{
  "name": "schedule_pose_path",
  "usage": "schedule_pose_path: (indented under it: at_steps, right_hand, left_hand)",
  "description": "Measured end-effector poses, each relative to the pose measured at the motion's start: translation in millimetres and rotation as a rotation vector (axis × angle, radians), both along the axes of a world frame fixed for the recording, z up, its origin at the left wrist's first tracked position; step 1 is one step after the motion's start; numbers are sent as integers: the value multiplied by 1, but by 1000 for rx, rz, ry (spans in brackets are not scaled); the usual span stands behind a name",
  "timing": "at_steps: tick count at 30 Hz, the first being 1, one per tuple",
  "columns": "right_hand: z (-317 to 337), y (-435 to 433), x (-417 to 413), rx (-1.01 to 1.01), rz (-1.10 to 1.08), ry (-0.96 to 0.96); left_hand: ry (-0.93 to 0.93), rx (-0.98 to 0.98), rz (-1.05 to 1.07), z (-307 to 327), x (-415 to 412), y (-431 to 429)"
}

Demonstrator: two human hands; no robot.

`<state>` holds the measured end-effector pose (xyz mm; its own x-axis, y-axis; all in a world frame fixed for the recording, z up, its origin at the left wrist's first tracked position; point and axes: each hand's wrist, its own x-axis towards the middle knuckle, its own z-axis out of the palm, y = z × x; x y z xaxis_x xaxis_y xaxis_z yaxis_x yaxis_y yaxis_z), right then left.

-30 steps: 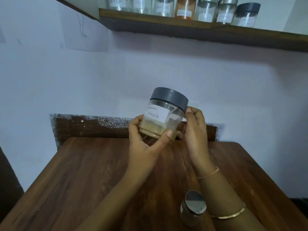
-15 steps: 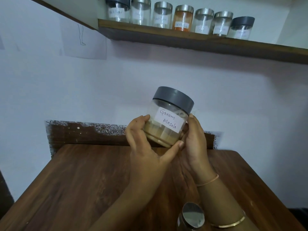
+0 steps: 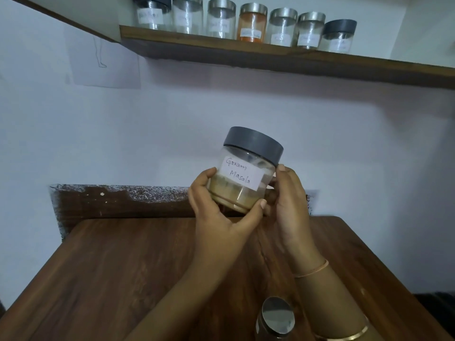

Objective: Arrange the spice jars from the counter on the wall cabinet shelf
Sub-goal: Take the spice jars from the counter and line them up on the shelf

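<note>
Jar (image 3: pixel 246 175), grey lid, label "Garam Masala", is held tilted above the counter (image 3: pixel 123 279) by both hands. Left hand (image 3: pixel 216 217) cups its base, thumb across the front; right hand (image 3: pixel 290 203) grips the far side, its fingers hidden behind the glass. A second jar (image 3: pixel 277 318) with a steel lid stands at the near edge, cut off by the frame. On the shelf (image 3: pixel 270 56) seven jars (image 3: pixel 251 23) stand in a row; their labels are illegible.

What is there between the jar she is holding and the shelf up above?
Nothing but bare pale wall, as the head view shows. The Garam Masala jar is held well below the shelf, where seven jars already stand.
</note>
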<state>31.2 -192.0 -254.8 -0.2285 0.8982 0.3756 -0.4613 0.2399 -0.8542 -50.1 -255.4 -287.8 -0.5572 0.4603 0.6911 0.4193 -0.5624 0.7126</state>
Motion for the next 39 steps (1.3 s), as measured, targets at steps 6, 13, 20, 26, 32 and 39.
schedule_pose_path:
  at_steps: [6, 13, 20, 26, 32, 39]
  right_hand:
    - [10, 9, 28, 50, -96, -63]
    - [22, 35, 69, 246, -122, -230]
    - [40, 73, 113, 352, -126, -372]
    - [62, 120, 135, 467, -255, -446]
    - [99, 170, 154, 616, -582, -586]
    - [141, 228, 175, 679, -652, -526]
  left_hand:
    - [-58, 17, -180, 3, 17, 27]
    - [-120, 43, -326, 13, 54, 64]
    - [-134, -17, -344, 26, 90, 117]
    - [41, -48, -260, 47, 119, 175]
    - [85, 65, -223, 94, 161, 220]
    - [276, 99, -138, 134, 175, 276]
